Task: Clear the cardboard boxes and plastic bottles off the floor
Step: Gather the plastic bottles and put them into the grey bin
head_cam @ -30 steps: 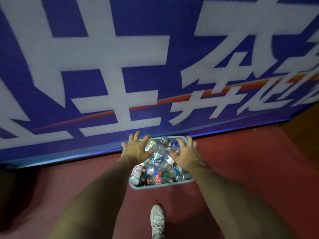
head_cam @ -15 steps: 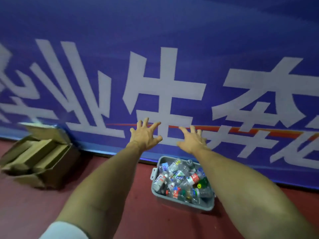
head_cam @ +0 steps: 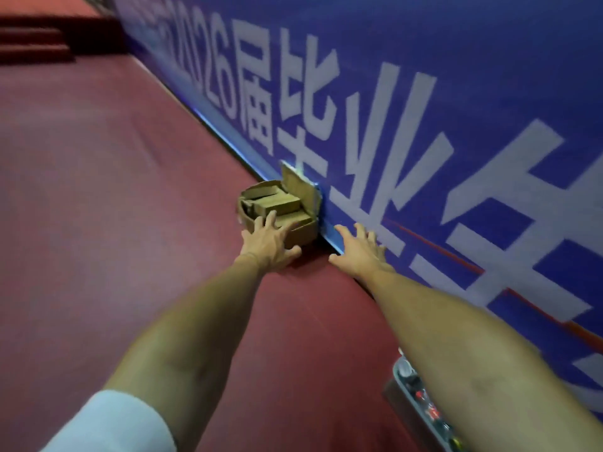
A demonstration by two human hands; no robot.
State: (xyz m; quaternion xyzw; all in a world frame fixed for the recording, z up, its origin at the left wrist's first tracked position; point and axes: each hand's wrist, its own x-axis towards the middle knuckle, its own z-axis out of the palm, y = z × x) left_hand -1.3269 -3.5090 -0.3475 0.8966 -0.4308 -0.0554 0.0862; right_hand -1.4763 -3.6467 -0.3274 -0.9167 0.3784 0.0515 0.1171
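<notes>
An open brown cardboard box (head_cam: 293,203) stuffed with folded cardboard stands on the red floor against the blue banner wall, one flap up. My left hand (head_cam: 267,244) is stretched out with fingers spread, in line with the box's near side; contact cannot be told. My right hand (head_cam: 359,252) is spread too, to the right of the box, over the wall's base, holding nothing. The grey bin of plastic bottles (head_cam: 421,406) sits at the lower right, mostly hidden behind my right forearm.
The blue banner wall (head_cam: 456,125) with white characters runs diagonally along the right. Red carpet floor (head_cam: 114,190) spreads to the left. Dark steps (head_cam: 36,44) lie at the far upper left.
My view has swung left from the bottle bin to the cardboard box. Both open hands have moved off the bin and now reach out toward the box.
</notes>
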